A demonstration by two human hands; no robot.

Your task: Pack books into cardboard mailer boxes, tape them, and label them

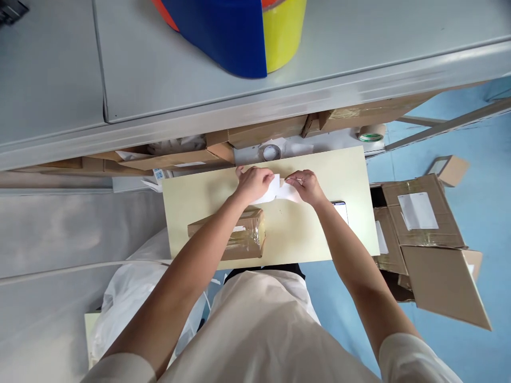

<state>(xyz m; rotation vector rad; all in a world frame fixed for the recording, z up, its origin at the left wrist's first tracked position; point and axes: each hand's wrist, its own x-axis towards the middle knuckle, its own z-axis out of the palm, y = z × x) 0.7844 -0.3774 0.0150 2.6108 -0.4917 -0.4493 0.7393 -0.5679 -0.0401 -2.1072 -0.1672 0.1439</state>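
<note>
Over the cream table (311, 239), my left hand (254, 184) is closed on a white piece of paper (273, 190). My right hand (306, 186) pinches the right side of this paper, close to a small brown patch between the hands. The paper looks bent or partly split at the middle; I cannot tell which. Below my left forearm lies a taped cardboard box (249, 234), partly hidden by that arm. A phone (341, 211) rests by my right forearm, partly covered by it.
A grey shelf (319, 69) with rolls of coloured tape (227, 37) crosses above the table. Behind the table are open cardboard boxes (175, 159) and a tape roll (272, 152). More boxes (435, 276) stand right on the blue floor; a plastic bag (131, 287) lies left.
</note>
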